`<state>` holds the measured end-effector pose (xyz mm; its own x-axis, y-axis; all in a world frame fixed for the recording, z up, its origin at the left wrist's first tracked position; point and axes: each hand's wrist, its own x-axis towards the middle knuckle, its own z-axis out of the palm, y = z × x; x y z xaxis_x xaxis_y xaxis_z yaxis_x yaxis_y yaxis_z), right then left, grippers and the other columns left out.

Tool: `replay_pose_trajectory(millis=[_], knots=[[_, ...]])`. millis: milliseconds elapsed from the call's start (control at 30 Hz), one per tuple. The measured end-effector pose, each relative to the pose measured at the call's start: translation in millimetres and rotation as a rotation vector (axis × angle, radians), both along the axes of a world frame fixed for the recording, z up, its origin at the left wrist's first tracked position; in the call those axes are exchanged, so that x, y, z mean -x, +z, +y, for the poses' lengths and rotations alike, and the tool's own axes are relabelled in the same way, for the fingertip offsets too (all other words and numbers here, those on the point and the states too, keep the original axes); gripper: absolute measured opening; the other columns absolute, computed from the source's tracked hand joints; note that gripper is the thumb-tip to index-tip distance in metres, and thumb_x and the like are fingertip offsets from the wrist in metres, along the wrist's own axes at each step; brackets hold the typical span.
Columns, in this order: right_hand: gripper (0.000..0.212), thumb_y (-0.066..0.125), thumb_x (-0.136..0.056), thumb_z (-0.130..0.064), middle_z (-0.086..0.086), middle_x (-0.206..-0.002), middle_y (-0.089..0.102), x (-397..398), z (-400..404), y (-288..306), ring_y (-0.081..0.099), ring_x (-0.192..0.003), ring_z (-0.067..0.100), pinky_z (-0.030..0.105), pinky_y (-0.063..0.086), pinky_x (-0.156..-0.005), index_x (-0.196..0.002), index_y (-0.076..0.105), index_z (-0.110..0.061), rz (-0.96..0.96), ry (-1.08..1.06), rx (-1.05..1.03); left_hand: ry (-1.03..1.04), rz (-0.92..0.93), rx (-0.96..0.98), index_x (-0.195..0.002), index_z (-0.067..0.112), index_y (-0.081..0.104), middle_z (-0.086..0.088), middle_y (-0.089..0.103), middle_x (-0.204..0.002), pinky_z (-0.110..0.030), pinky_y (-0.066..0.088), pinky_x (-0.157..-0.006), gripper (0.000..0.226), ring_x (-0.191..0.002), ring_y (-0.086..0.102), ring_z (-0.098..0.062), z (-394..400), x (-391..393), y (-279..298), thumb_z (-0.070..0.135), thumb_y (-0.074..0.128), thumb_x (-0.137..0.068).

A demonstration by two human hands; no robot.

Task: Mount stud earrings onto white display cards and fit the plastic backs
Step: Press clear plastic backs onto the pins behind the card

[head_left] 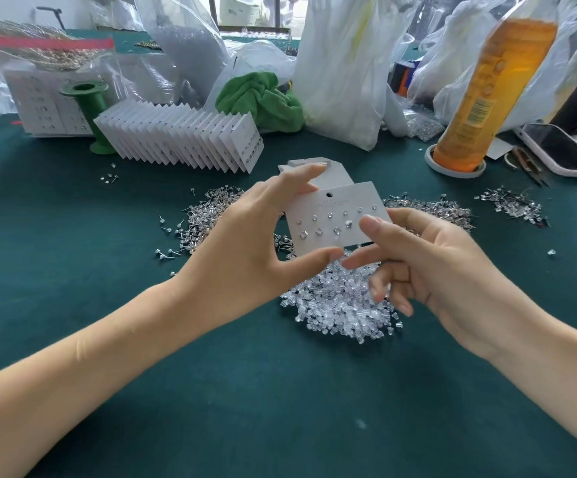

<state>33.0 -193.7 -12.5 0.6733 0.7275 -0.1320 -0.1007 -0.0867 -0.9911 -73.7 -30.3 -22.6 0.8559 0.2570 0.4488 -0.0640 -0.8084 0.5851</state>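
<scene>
Display card (335, 219) held above plastic backs (342, 305); stud earrings (207, 215) left, filled cards (183, 139) behind

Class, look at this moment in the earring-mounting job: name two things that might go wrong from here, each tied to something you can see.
1. The display card is held above the table only at its edges by the left hand and right hand; it may slip or bend, possibly loosening studs.
2. The pile of clear plastic backs lies directly beneath both hands; a wrist could likely scatter them into the loose stud earrings nearby.
</scene>
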Motion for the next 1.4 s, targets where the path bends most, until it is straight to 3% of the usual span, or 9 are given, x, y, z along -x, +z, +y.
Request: replay_pose_trajectory(millis=[167,367,667,1000,1133,1233,1333,1400], knots=[[0.031,0.067,-0.070,-0.046,0.016,-0.081,0.074,2.9,0.7,2.2,0.053,-0.033,0.014,0.013,0.026,-0.028,-0.084,0.055,-0.020,0.033,0.048,0.012,-0.033,0.002,-0.051,-0.137,0.026,0.041,0.007,0.058,-0.121,-0.014,0.037,-0.096,0.075,-0.110,0.054,-0.006,-4.9,1.1,-2.4,0.043,0.073,-0.072],[0.048,0.072,-0.064,-0.044,0.014,-0.083,0.075,1.7,-0.2,2.2,0.051,-0.033,0.011,0.011,0.025,-0.030,-0.100,0.062,-0.014,0.014,0.078,0.015,-0.039,0.005,-0.060,-0.138,0.026,0.041,0.009,0.057,-0.121,-0.012,0.037,-0.095,0.075,-0.109,0.053,-0.005,-6.5,1.5,-2.7,0.044,0.071,-0.073],[0.046,0.076,-0.059,-0.036,-0.002,-0.069,0.070,1.9,1.2,-2.1,0.047,-0.033,0.010,0.011,0.023,-0.031,-0.098,0.065,-0.015,-0.015,0.059,-0.004,-0.065,-0.021,-0.067,-0.137,0.026,0.041,0.009,0.056,-0.120,-0.012,0.038,-0.094,0.074,-0.109,0.052,-0.004,-7.3,3.0,-1.4,0.053,0.066,-0.073],[0.036,0.075,-0.062,-0.024,0.000,-0.074,0.071,1.8,2.3,-5.6,0.041,-0.031,0.009,0.011,0.030,-0.033,-0.094,0.062,-0.013,-0.001,0.017,-0.130,-0.082,-0.068,-0.105,-0.136,0.021,0.044,0.014,0.052,-0.123,-0.010,0.035,-0.096,0.074,-0.112,0.050,-0.003,-9.0,2.8,-0.1,0.047,0.072,-0.073],[0.031,0.074,-0.064,-0.019,0.003,-0.079,0.073,0.4,0.8,-6.9,0.043,-0.035,0.009,0.013,0.033,-0.035,-0.093,0.063,-0.017,-0.001,-0.030,-0.189,-0.060,0.062,0.022,-0.142,0.029,0.033,0.016,0.046,-0.137,-0.009,0.034,-0.099,0.092,-0.120,0.044,0.007,-0.2,-0.4,5.6,0.064,0.068,-0.065],[0.029,0.074,-0.066,-0.019,0.002,-0.081,0.075,-5.2,-1.3,-6.4,0.049,-0.040,0.010,0.016,0.041,-0.040,-0.093,0.063,-0.022,-0.050,-0.110,-0.182,0.048,0.097,0.103,-0.129,0.030,0.051,0.021,0.057,-0.118,-0.003,0.038,-0.086,0.067,-0.102,0.050,0.014,20.4,-2.9,10.7,0.063,0.059,-0.070],[0.025,0.074,-0.071,-0.016,0.002,-0.080,0.075,-8.8,-3.3,-7.0,0.049,-0.040,0.010,0.018,0.039,-0.040,-0.091,0.062,-0.025,-0.103,-0.144,-0.180,0.043,0.146,0.053,-0.095,0.021,0.071,0.012,0.067,-0.087,-0.006,0.040,-0.068,0.016,-0.075,0.056,0.006,39.5,-3.6,10.6,0.030,0.070,-0.082],[0.024,0.073,-0.072,-0.015,0.002,-0.078,0.074,-9.3,-4.2,-8.0,0.049,-0.038,0.010,0.015,0.033,-0.037,-0.091,0.061,-0.024,-0.131,-0.146,-0.194,-0.043,0.231,-0.021,-0.087,0.016,0.074,0.009,0.067,-0.080,-0.006,0.037,-0.066,0.006,-0.073,0.058,-0.002,43.2,-3.9,7.8,0.015,0.072,-0.082]])
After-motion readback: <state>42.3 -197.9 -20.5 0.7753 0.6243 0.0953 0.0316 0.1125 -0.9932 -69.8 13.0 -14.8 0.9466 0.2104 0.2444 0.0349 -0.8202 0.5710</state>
